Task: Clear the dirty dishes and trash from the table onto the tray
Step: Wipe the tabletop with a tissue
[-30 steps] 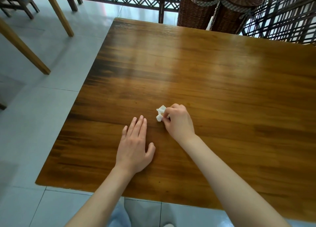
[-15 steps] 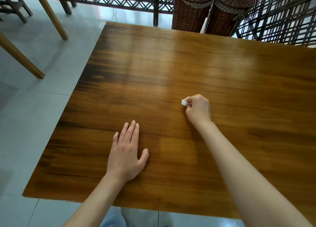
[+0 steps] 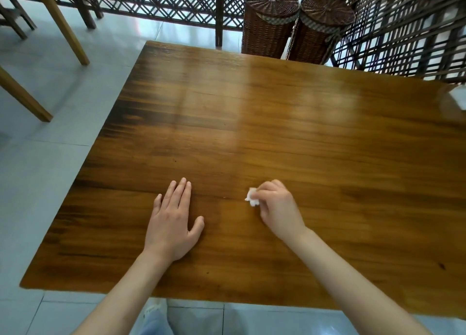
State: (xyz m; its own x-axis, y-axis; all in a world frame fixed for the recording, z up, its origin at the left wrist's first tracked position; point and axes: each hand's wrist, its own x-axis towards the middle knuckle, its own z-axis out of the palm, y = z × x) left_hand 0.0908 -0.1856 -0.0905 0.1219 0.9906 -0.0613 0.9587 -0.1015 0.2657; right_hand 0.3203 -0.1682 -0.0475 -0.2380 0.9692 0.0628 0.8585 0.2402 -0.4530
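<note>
A small crumpled white tissue (image 3: 252,198) is pinched in the curled fingers of my right hand (image 3: 278,208), low over the brown wooden table (image 3: 277,123). My left hand (image 3: 174,223) lies flat on the table to the left of it, fingers straight and together, holding nothing. No tray or dishes show in this view.
Two lidded wicker baskets (image 3: 269,22) stand on the floor past the table's far edge, in front of a dark lattice screen (image 3: 176,4). Wooden chair legs (image 3: 60,24) stand on the tiled floor at the left. A pale object (image 3: 460,96) peeks in at the right edge.
My right hand with the tissue swept right across the table, then came back toward me and nearer my left hand. The left hand stayed flat in place.
</note>
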